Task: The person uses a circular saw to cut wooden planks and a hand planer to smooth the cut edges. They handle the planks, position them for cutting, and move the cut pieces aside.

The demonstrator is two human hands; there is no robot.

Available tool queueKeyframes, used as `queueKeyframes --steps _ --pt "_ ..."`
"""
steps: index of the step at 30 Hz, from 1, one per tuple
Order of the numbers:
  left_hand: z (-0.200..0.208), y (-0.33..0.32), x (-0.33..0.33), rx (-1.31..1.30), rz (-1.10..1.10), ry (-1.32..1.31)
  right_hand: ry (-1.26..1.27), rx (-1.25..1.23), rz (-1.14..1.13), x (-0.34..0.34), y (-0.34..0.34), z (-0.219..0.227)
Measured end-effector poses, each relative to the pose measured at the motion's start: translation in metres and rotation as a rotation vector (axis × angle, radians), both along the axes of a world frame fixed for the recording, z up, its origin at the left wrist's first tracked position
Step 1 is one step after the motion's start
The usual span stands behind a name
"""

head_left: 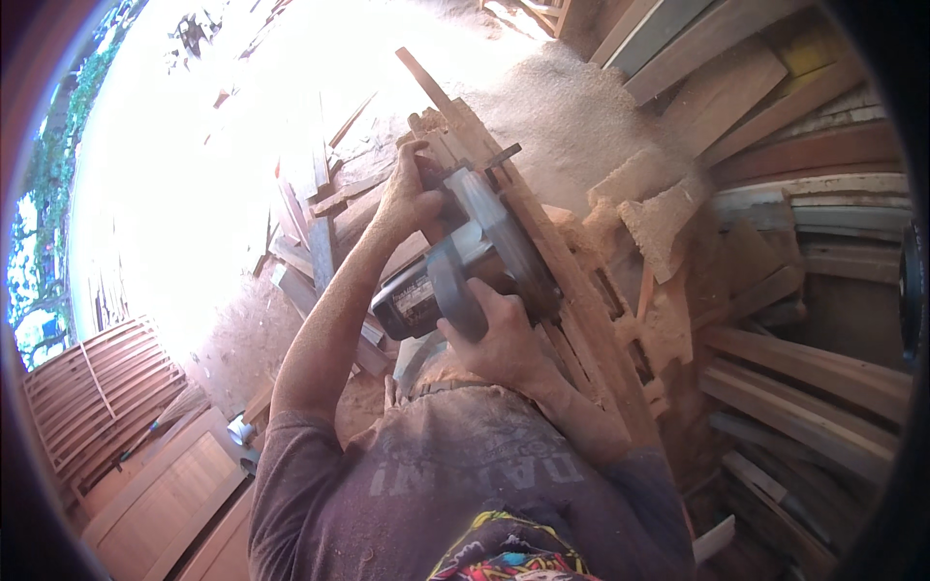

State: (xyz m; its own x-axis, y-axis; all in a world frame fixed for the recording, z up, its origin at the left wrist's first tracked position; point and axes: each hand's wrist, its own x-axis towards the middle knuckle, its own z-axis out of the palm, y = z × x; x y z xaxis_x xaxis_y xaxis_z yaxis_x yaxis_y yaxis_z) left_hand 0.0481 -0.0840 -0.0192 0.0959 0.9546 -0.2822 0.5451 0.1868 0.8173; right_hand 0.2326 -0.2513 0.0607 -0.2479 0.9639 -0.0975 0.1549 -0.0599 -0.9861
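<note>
Stretching away past both grips, a long reddish wooden plank (572, 290) ran diagonally, with heaped sawdust (581, 116) and stacked offcut boards (804, 387) lying beyond it. Sitting on that plank between the two hands was a grey circular saw (475, 261). At its near end, the right hand (499, 334) was wrapped tight around the rear handle. At its far end, the left hand (407, 198) was closed over the front knob, fingers curled round it.

A circular saw (465, 266) sits on a long plank (572, 290), sawdust heap (572, 116) behind, stacked boards (804, 387) right.
</note>
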Motion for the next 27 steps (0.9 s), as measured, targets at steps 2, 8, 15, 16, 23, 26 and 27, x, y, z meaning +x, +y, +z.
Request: queueKeyframes --steps 2,8,15,16,23,26,27 --pt "0.000 0.005 -0.001 0.005 -0.005 -0.003 0.036 -0.030 -0.010 -0.002 0.006 0.003" --pt "-0.008 0.027 -0.023 -0.019 -0.071 0.050 -0.001 -0.007 -0.007 -0.014 0.026 0.004" --pt "-0.010 0.054 -0.034 -0.053 -0.091 0.065 -0.012 -0.020 -0.007 -0.026 0.046 -0.001" --pt "-0.001 0.059 -0.032 -0.112 -0.070 -0.008 0.008 -0.039 -0.006 -0.027 0.051 0.001" --pt "0.020 0.073 -0.032 -0.105 -0.104 -0.001 -0.007 -0.001 -0.010 -0.038 0.071 -0.003" --pt "0.022 0.078 -0.035 -0.116 -0.112 0.001 0.018 0.003 -0.010 -0.044 0.078 -0.005" --pt "0.024 0.081 -0.035 -0.129 -0.110 0.006 0.011 0.014 -0.013 -0.045 0.080 -0.005"
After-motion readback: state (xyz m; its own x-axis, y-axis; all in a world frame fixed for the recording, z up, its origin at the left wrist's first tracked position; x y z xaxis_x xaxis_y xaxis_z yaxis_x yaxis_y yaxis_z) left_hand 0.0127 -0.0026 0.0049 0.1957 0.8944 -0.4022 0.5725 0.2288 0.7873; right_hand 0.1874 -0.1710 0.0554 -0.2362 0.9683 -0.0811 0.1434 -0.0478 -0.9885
